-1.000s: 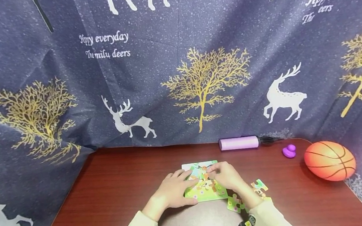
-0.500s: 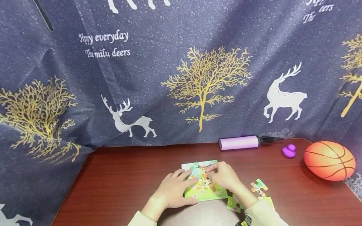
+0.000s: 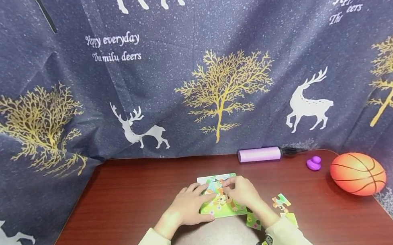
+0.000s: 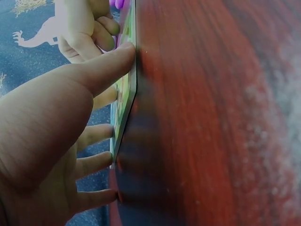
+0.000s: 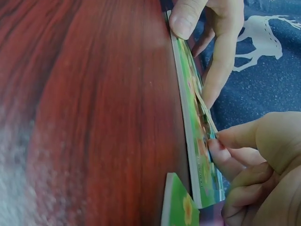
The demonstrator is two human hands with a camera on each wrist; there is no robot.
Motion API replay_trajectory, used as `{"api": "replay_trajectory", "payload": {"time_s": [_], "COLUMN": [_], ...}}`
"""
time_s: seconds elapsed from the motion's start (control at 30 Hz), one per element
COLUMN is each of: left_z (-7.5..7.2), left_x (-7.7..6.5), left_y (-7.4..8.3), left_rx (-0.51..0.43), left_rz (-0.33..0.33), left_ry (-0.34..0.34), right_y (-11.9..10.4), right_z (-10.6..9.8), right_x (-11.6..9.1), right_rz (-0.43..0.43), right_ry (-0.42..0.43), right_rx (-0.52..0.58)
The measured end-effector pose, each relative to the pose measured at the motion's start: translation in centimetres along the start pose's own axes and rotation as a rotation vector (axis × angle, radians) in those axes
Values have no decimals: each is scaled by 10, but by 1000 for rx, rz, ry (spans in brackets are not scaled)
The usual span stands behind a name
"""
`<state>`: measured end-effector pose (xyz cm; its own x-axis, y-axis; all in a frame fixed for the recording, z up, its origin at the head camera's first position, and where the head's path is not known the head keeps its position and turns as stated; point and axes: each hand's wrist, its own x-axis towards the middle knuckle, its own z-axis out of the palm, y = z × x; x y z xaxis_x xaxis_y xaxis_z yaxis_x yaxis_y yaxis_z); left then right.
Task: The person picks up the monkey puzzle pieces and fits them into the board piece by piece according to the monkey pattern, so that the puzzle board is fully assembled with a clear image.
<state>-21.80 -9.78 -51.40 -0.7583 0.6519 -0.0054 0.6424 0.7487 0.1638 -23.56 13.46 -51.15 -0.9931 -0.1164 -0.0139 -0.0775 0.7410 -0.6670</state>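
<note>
A square jigsaw puzzle board [image 3: 240, 208] with a bright green cartoon animal picture lies flat on the brown table. My left hand [image 3: 190, 206] rests on its left side, fingers spread across the picture; in the left wrist view the thumb [image 4: 115, 63] lies along the near edge. Over the upper right part of the board, my right hand [image 3: 242, 192] pinches a puzzle piece [image 5: 206, 113] between thumb and forefinger. That piece tilts up from the picture in the right wrist view. The other fingers of the right hand are curled in.
Loose puzzle pieces lie right of the board, one green piece [image 3: 253, 221] by its corner, another piece [image 3: 281, 201] beyond the right forearm. A lilac hand pump [image 3: 259, 155], a purple rubber duck [image 3: 314, 163] and an orange basketball [image 3: 357, 174] stand toward the back right.
My right hand and forearm have shifted slightly left, the forearm covering more of the loose pieces near the board's corner. The left hand stays in place.
</note>
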Motion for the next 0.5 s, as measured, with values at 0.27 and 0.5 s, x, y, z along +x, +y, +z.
{"api": "replay_trajectory", "payload": {"time_s": [0.27, 0.5], "left_z": [1, 2], "left_x": [1, 4], "left_y": [2, 8], "left_rx": [-23, -15], "left_rz": [15, 37], "left_ry": [1, 40], "right_y": [1, 13], "right_z": [-2, -11], "right_x": [-2, -4], "right_rz": [-56, -99], "right_ry": [-24, -2], "right_rx": [-49, -21]}}
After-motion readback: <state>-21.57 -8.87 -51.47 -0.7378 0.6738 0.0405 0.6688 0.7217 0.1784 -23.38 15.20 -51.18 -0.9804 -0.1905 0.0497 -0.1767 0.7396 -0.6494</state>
